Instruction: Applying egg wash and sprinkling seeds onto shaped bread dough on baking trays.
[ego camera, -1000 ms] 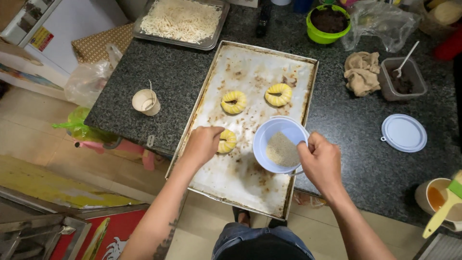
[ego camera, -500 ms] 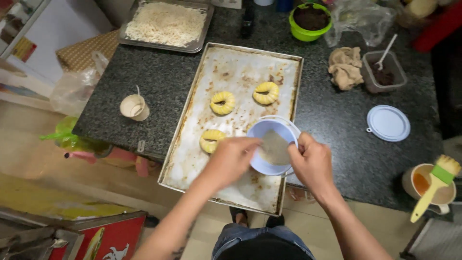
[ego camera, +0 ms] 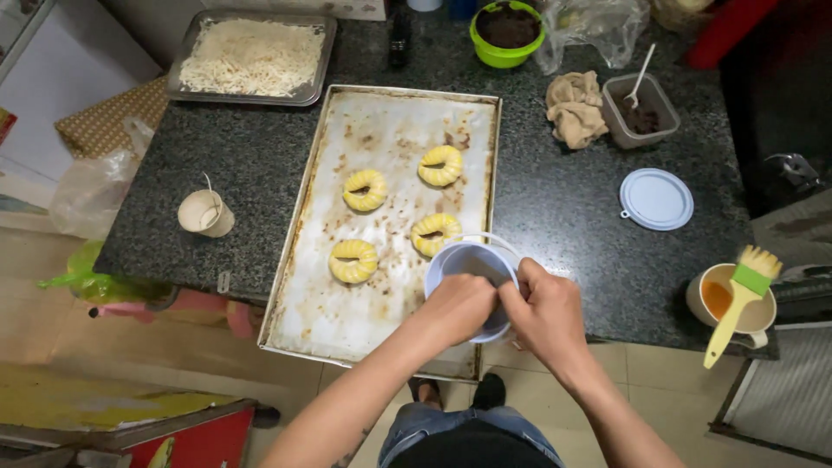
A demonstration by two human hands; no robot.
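Dark speckled stone desk [ego camera: 572,217] carries a long metal baking tray [ego camera: 485,156] lined with stained paper. Near its front right corner, both hands close on a pale blue round plastic bowl [ego camera: 464,260]: left hand [ego camera: 458,305] fingers dipped inside, right hand [ego camera: 546,314] gripping the rim. Four yellow ring-shaped pastries [ego camera: 354,260] lie just beyond, leftward.

A pale blue round bowl [ego camera: 472,264] sits upright at the near right edge of the baking tray [ego camera: 381,130], just beside the nearest of four yellow ridged dough rings [ego camera: 436,232].
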